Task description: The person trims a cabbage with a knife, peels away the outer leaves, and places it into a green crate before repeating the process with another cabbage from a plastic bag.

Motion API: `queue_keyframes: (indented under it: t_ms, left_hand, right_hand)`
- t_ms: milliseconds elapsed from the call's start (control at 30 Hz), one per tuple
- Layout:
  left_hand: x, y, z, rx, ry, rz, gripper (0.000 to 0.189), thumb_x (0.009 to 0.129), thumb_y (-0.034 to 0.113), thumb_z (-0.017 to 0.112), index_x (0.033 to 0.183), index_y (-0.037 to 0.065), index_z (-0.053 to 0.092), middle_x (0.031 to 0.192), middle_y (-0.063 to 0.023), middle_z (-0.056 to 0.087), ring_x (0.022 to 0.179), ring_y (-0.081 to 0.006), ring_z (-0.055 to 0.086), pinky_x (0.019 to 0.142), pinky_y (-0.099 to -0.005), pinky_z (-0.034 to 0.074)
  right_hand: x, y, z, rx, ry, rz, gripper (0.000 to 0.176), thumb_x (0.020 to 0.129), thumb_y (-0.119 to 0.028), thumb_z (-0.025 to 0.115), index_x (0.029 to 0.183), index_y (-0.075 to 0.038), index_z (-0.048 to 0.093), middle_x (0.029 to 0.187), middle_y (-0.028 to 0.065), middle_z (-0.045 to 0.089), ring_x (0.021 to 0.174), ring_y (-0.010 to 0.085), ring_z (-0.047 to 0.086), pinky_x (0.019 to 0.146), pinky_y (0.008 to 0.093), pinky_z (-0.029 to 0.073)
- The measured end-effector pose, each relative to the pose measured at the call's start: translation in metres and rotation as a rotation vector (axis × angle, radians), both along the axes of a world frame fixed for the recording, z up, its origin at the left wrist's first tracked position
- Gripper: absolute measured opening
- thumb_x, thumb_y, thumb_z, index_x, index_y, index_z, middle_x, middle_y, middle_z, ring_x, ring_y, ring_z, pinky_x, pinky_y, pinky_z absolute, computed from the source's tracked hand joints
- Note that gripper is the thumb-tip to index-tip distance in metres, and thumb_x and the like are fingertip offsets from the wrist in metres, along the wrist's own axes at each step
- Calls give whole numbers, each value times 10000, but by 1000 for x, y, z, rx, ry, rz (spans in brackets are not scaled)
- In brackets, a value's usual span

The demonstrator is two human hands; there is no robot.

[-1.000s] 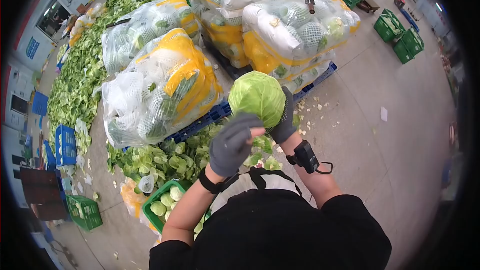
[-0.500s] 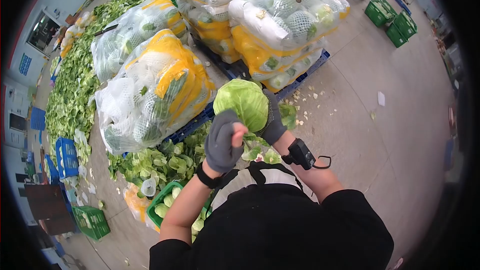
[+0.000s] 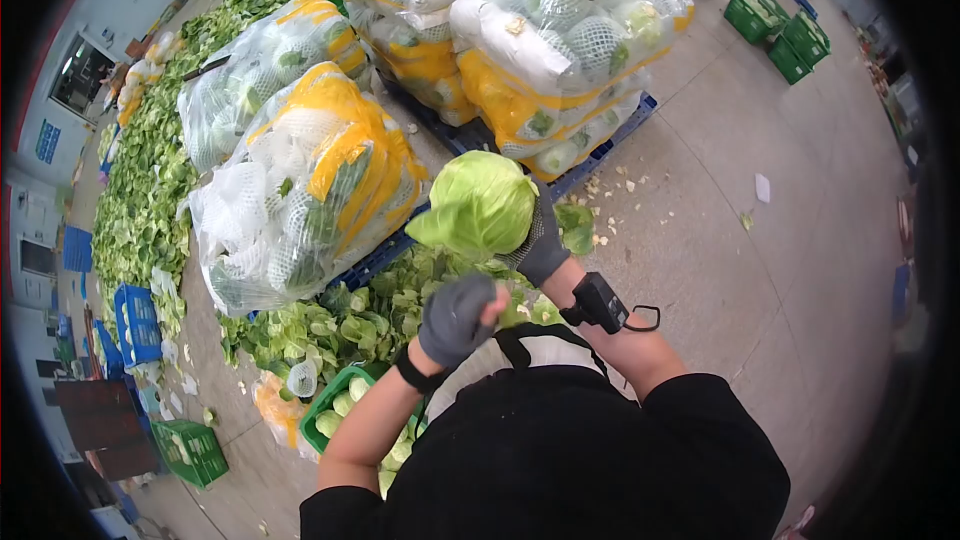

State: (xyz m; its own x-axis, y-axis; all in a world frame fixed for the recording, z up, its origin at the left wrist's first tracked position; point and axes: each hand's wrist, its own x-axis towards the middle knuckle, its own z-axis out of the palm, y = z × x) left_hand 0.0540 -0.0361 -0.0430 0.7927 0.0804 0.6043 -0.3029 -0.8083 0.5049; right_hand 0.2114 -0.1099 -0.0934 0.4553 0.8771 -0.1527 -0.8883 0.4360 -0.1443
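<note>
A round green cabbage (image 3: 485, 198) is held up in front of me, with a loose outer leaf (image 3: 436, 230) sticking out at its lower left. My right hand (image 3: 543, 240), in a grey glove, grips it from the right and below. Below and left of the cabbage, apart from it, is my left hand (image 3: 458, 318), also gloved, with its fingers curled in and the bare thumb tip showing. What the curled fingers hold, if anything, is hidden. Loose leaves (image 3: 370, 318) lie on the floor beyond my left hand.
Clear and yellow bags of netted cabbages (image 3: 310, 185) stand ahead, more of them (image 3: 570, 30) stacked on a blue pallet (image 3: 600, 148). A green crate of cabbages (image 3: 318, 410) is beside my left arm. A long leaf heap (image 3: 150, 180) lies at the left; green crates (image 3: 785, 35) stand far right.
My left hand has moved down, away from the cabbage. The loose leaf now sticks out from the cabbage's lower left. My right hand still holds the cabbage.
</note>
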Motion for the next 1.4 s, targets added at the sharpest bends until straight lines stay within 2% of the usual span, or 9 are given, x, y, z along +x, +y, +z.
queue_keyframes:
  t_ms: [67,233,300,500,700,833,1033,1167,1400]
  left_hand:
    - [-15,2,3,-136,355,-234,326,757,144,643,1018,23,489,916,-152,574,884,-336,557,853,-412,411]
    - [32,35,29,-371,-76,385,749,717,376,691,1284,1,377,1224,-173,461,1156,-236,424,974,-358,315]
    - [37,50,30,-1042,219,-102,769,735,377,680,1313,-2,342,1286,-156,427,1203,-233,385,1005,-361,278]
    - [30,28,28,-541,-96,161,278,779,56,543,1056,37,545,1068,-141,573,1003,-239,544,866,-309,400]
    - [-6,7,14,-394,602,-252,356,736,80,597,1077,34,506,1007,-170,558,943,-350,544,800,-360,434]
    - [35,18,58,-234,53,198,583,690,259,683,1209,105,467,1208,-156,456,1097,-378,443,929,-436,349]
    - [74,44,33,374,-101,-60,284,734,210,632,971,84,538,1037,-106,567,1063,-335,493,939,-534,294]
    - [26,31,13,-53,312,-241,210,741,104,631,925,97,529,938,-117,589,1018,-331,525,936,-434,352]
    - [63,35,37,-261,69,55,618,690,159,722,1240,68,455,1214,-201,463,1129,-350,447,936,-388,375]
  right_hand:
    - [2,2,-1,24,88,-20,649,801,-550,469,1284,-124,389,1286,113,428,1164,271,431,982,438,348]
    - [9,-9,9,3,-5,27,604,829,-484,474,1282,-95,384,1292,108,422,1173,249,427,985,414,350]
    - [9,-11,19,-105,-449,125,559,853,-422,472,1277,-69,382,1281,103,435,1160,226,442,982,388,359]
    - [6,-5,19,27,-90,212,535,858,-403,455,1271,-68,392,1258,101,460,1134,223,466,970,384,374]
    - [22,0,23,-16,11,-67,550,857,-459,409,1276,-103,393,1276,106,437,1161,279,432,973,440,365]
    - [26,-13,25,-178,-376,-100,559,834,-336,534,1297,-111,316,1274,81,401,1141,250,441,936,400,408]
    - [4,-3,10,-106,-270,-146,550,829,-300,562,1291,-136,313,1262,80,400,1137,218,433,953,355,383]
    - [8,-9,9,-74,-169,-108,544,842,-332,544,1297,-147,310,1265,69,401,1160,223,422,941,374,402]
    - [9,-11,21,19,-159,-64,569,837,-396,542,1280,-101,340,1247,100,432,1148,233,448,933,376,421]
